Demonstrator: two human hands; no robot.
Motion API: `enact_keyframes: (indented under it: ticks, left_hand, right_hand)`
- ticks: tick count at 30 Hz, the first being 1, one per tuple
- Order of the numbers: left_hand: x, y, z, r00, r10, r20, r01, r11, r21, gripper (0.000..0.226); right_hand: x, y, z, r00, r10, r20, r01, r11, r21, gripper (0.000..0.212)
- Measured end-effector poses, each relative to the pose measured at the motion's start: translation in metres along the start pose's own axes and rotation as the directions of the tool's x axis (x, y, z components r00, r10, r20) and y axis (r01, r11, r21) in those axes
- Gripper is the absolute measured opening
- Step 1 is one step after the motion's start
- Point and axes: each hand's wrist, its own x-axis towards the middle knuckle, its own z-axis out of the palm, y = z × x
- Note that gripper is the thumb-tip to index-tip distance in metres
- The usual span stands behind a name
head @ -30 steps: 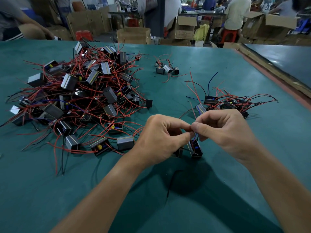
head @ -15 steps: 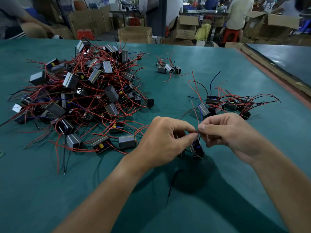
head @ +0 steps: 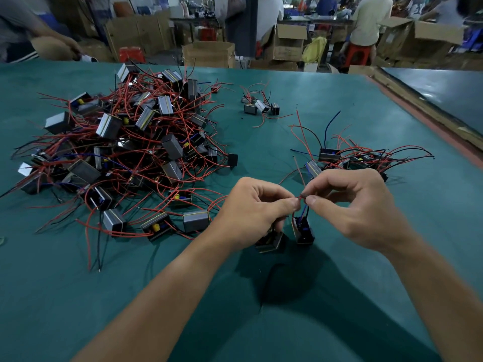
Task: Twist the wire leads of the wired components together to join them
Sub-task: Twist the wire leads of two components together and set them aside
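Note:
Two small black wired components hang just above the green table (head: 235, 296) in front of me: one (head: 303, 229) dangles on red, blue and black leads, the other (head: 270, 242) sits lower, partly under my left hand. My left hand (head: 257, 209) and my right hand (head: 352, 205) meet fingertip to fingertip, each pinching the thin red wire leads (head: 302, 196) between thumb and forefinger. The point where the leads join is mostly hidden by the fingertips.
A big tangled pile of components with red wires (head: 125, 152) covers the left half of the table. A smaller bunch (head: 360, 160) lies right behind my right hand, and a few more components (head: 258, 107) lie farther back. A loose black wire (head: 269, 278) lies near me. Cardboard boxes and people stand beyond the far edge.
The hands have drawn slightly apart, so the pinched red leads now show between the fingertips. The second component has come into view under my left hand.

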Motion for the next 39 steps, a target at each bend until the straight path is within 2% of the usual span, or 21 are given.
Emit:
enact_keyframes:
  ticks: [4,6,8,12,17,21,24,26,30,32,34,39]
  left_hand:
    - [0.000,0.003,-0.002,0.997,-0.069,0.034,0.071,0.996,-0.059,0.016]
    - [-0.002,0.005,-0.002,0.994,-0.085,0.062,0.089,0.993,-0.071,0.015]
    - [-0.002,0.006,-0.003,0.992,-0.088,0.088,0.094,0.993,-0.072,0.014]
    - [-0.004,0.007,-0.005,0.988,-0.093,0.127,0.102,0.992,-0.071,0.014]
    - [-0.005,0.008,-0.006,0.981,-0.097,0.167,0.106,0.993,-0.047,0.018]
    - [-0.005,0.008,-0.006,0.980,-0.087,0.178,0.095,0.995,-0.040,0.019]
    - [-0.006,0.006,-0.005,0.987,-0.040,0.155,0.044,0.999,-0.019,0.018]
    - [-0.006,0.004,-0.004,0.992,0.036,0.124,-0.039,0.999,0.025,0.016]
    - [-0.007,-0.001,0.001,0.968,0.241,0.070,-0.251,0.926,0.283,0.019]
    - [-0.007,-0.003,0.003,0.957,0.281,0.073,-0.289,0.898,0.331,0.020]
    - [-0.006,-0.003,0.002,0.964,0.254,0.077,-0.266,0.917,0.297,0.019]
    - [-0.002,-0.001,-0.002,0.990,0.117,0.072,-0.123,0.989,0.083,0.022]
  right_hand:
    - [0.001,-0.001,-0.004,0.999,-0.006,0.033,0.004,0.999,0.048,0.006]
    - [0.001,0.001,-0.006,0.999,0.000,0.054,-0.005,0.996,0.091,0.013]
    - [0.001,0.002,-0.007,0.997,0.004,0.079,-0.014,0.992,0.124,0.016]
    - [0.001,0.002,-0.008,0.992,0.023,0.120,-0.046,0.980,0.192,0.003]
    - [0.001,0.002,-0.008,0.986,0.036,0.163,-0.073,0.971,0.226,0.014]
    - [0.001,0.004,-0.011,0.978,0.053,0.202,-0.102,0.965,0.240,0.012]
    - [0.001,0.004,-0.012,0.979,0.063,0.196,-0.103,0.975,0.197,0.015]
    - [0.002,0.004,-0.008,0.982,0.092,0.167,-0.121,0.977,0.173,0.013]
    - [0.004,0.007,0.002,0.970,0.220,0.102,-0.232,0.965,0.126,0.016]
    - [0.004,0.008,0.005,0.954,0.284,0.095,-0.295,0.944,0.148,0.017]
    - [0.004,0.007,0.005,0.951,0.293,0.102,-0.307,0.933,0.188,0.016]
    - [0.003,0.003,-0.003,0.975,0.179,0.130,-0.207,0.943,0.259,0.016]
